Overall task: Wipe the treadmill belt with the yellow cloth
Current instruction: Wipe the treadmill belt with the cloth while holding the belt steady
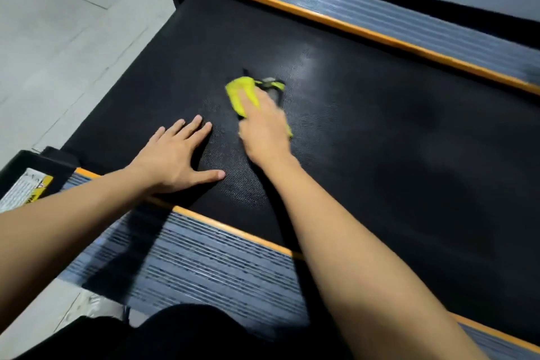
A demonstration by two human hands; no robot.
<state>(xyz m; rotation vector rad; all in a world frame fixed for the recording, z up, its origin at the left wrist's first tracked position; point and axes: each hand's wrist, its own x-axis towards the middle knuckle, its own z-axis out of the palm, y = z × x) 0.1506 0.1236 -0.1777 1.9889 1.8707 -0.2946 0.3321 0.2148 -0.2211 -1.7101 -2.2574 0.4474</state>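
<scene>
This looks to me like a gym or fitness room. I'm crouched at a treadmill with a wide black treadmill belt, ribbed grey side rails edged in orange, a yellow warning sticker, and pale floor tiles beyond its end.

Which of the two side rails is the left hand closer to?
The near side rail, at the bottom of the view. The left hand lies flat on the treadmill belt just past its orange edge; the far side rail lies across the belt.
</scene>
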